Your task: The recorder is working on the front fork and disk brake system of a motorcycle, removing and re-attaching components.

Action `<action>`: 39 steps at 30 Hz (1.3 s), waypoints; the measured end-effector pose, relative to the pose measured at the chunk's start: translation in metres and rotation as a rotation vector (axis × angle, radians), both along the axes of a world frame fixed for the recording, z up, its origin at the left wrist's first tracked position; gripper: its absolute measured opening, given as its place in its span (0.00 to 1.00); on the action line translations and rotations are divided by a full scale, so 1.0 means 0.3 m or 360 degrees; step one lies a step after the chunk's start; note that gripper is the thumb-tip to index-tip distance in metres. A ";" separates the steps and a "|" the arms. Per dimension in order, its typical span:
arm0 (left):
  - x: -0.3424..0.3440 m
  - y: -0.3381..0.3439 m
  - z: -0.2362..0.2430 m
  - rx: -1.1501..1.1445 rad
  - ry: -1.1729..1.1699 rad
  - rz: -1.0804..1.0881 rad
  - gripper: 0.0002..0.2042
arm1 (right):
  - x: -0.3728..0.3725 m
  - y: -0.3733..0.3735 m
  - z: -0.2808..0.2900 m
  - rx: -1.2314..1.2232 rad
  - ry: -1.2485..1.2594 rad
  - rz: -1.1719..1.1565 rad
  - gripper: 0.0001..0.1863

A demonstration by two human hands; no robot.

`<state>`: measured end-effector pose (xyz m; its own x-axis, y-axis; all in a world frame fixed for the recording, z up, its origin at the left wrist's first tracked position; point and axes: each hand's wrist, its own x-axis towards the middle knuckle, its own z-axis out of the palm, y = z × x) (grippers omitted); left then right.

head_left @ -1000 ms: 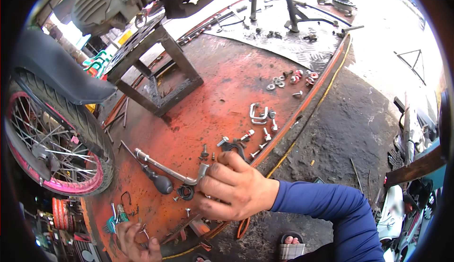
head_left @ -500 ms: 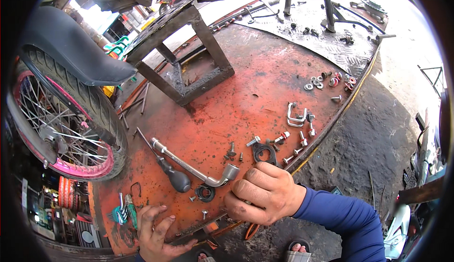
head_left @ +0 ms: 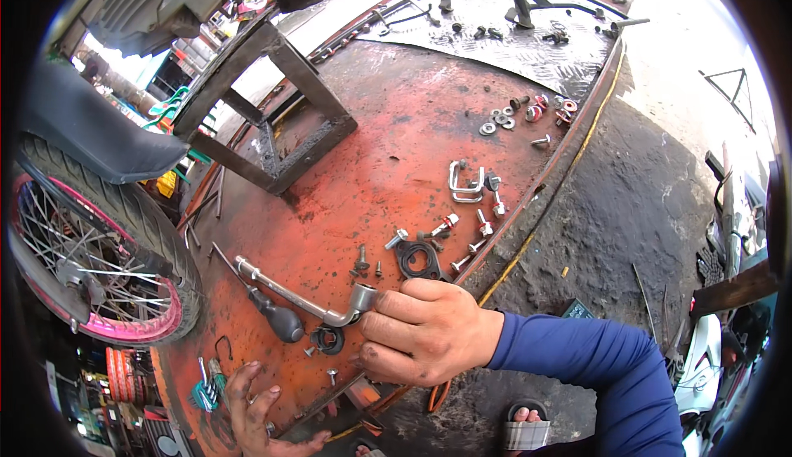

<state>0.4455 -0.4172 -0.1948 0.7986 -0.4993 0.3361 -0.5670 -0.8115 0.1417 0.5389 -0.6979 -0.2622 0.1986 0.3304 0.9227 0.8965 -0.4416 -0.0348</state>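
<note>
Our right hand (head_left: 429, 337) grips the socket end of the L-shaped wrench (head_left: 301, 292), whose handle runs toward ten o'clock; our left hand (head_left: 256, 412), fingers spread, rests farther off at seven o'clock on the orange platform (head_left: 388, 152)

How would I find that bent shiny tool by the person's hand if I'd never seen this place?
Start at the big rusty orange metal platform. Near its front edge, the right hand touches a long silver L-shaped socket wrench. It is by far the longest shiny piece there, lying beside a black-handled screwdriver, while its other neighbours are short bolts.
</note>
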 end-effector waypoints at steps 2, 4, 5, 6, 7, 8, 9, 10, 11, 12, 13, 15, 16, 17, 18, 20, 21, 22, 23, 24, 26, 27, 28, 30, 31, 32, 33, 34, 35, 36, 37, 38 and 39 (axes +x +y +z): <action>0.006 -0.016 0.009 0.0045 0.0048 0.0009 0.45 | -0.001 0.000 -0.003 0.0007 -0.0002 -0.0006 0.10; 0.008 -0.061 0.030 0.0014 0.0017 -0.0017 0.41 | -0.007 -0.007 -0.007 0.0015 -0.0002 -0.0014 0.09; 0.015 -0.081 0.043 -0.0022 -0.0019 -0.0028 0.37 | -0.009 -0.004 -0.006 0.0017 0.0006 -0.0001 0.08; 0.019 -0.085 0.044 -0.0003 -0.0015 -0.0046 0.37 | -0.007 -0.001 -0.006 0.0018 0.0015 0.0012 0.07; 0.017 -0.081 0.042 0.0015 0.0005 -0.0025 0.37 | -0.003 0.004 -0.008 0.0036 0.0020 -0.0005 0.07; 0.006 -0.080 0.037 0.0025 0.0028 0.0001 0.38 | -0.006 0.000 -0.010 0.0023 0.0014 -0.0004 0.07; 0.005 -0.057 0.028 0.0031 0.0037 -0.0011 0.38 | -0.008 -0.003 -0.012 0.0009 0.0009 -0.0002 0.08; 0.012 -0.019 0.017 0.0096 0.0037 -0.0012 0.43 | -0.009 -0.001 -0.012 0.0014 0.0019 -0.0011 0.08; 0.019 -0.013 0.013 0.0155 0.0035 -0.0008 0.47 | -0.007 0.003 -0.012 0.0035 0.0020 0.0007 0.08; 0.017 -0.010 0.010 0.0153 0.0041 -0.0010 0.47 | -0.006 0.003 -0.013 0.0056 0.0020 0.0026 0.08; 0.012 -0.008 0.011 0.0181 0.0064 0.0015 0.48 | -0.011 -0.002 -0.008 0.0032 0.0029 0.0018 0.08; 0.019 -0.041 0.027 0.0211 0.0091 0.0033 0.49 | -0.008 -0.002 -0.012 0.0023 0.0034 0.0016 0.08; 0.017 -0.069 0.032 0.0137 0.0068 0.0031 0.43 | -0.007 -0.003 -0.013 0.0013 0.0033 0.0018 0.08; 0.018 -0.091 0.039 0.0069 0.0045 0.0028 0.38 | -0.007 -0.003 -0.013 0.0021 0.0036 0.0013 0.08; 0.021 -0.070 0.035 0.0077 0.0047 0.0022 0.38 | -0.006 -0.004 -0.011 0.0026 0.0031 0.0024 0.08; 0.038 -0.036 0.031 0.0229 0.0079 -0.0009 0.47 | -0.006 -0.003 -0.011 0.0034 0.0030 0.0025 0.08; 0.034 -0.052 0.035 0.0231 0.0081 -0.0019 0.47 | -0.006 -0.001 -0.012 0.0041 0.0033 0.0038 0.08; 0.019 -0.075 0.042 0.0160 0.0097 0.0031 0.43 | -0.005 0.001 -0.013 0.0048 0.0036 0.0050 0.08; 0.014 -0.104 0.052 0.0087 0.0110 0.0079 0.39 | -0.004 0.001 -0.014 0.0046 0.0035 0.0038 0.08; 0.016 -0.105 0.054 0.0085 0.0109 0.0067 0.39 | -0.003 0.002 -0.017 0.0023 0.0014 0.0004 0.09; 0.016 -0.100 0.054 0.0100 0.0090 0.0038 0.40 | -0.005 0.000 -0.014 -0.0006 -0.0011 -0.0038 0.10; 0.018 -0.100 0.055 0.0094 0.0086 0.0029 0.40 | -0.007 -0.002 -0.011 0.0012 0.0019 0.0003 0.09; 0.020 -0.100 0.056 0.0112 0.0071 0.0030 0.40 | -0.008 -0.004 -0.008 0.0030 0.0048 0.0044 0.08; 0.016 -0.100 0.054 0.0119 0.0057 0.0020 0.40 | -0.011 -0.010 -0.005 0.0025 0.0036 0.0024 0.08; 0.012 -0.100 0.053 0.0150 0.0053 0.0052 0.40 | -0.012 -0.014 -0.004 0.0029 0.0024 0.0014 0.08; 0.011 -0.100 0.052 0.0180 0.0042 0.0087 0.40 | -0.012 -0.013 -0.005 0.0018 0.0014 0.0006 0.08; 0.010 -0.099 0.051 0.0169 0.0030 0.0079 0.40 | -0.013 -0.010 -0.008 0.0021 0.0025 -0.0003 0.08; 0.008 -0.098 0.052 0.0141 0.0029 0.0066 0.40 | -0.016 -0.010 -0.010 0.0023 0.0034 -0.0011 0.08; 0.008 -0.094 0.052 0.0115 0.0024 0.0055 0.40 | -0.013 -0.009 -0.009 0.0013 0.0017 -0.0017 0.08; 0.003 -0.087 0.048 0.0104 0.0006 0.0051 0.40 | -0.011 -0.009 -0.008 0.0006 0.0007 -0.0021 0.08; -0.005 -0.078 0.043 0.0172 0.0019 0.0098 0.40 | -0.007 -0.011 -0.004 -0.0001 -0.0004 -0.0023 0.09; -0.018 -0.076 0.048 0.0242 0.0035 0.0165 0.39 | -0.007 -0.006 -0.001 -0.0010 -0.0023 -0.0004 0.09; -0.020 -0.072 0.050 0.0231 0.0018 0.0190 0.39 | -0.007 -0.004 0.000 -0.0043 -0.0003 -0.0017 0.09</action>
<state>0.4396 -0.4389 -0.1798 0.8582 -0.4435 0.2584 -0.4647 -0.8852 0.0242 0.5366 -0.6991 -0.2621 0.2007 0.3531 0.9138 0.8918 -0.4519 -0.0212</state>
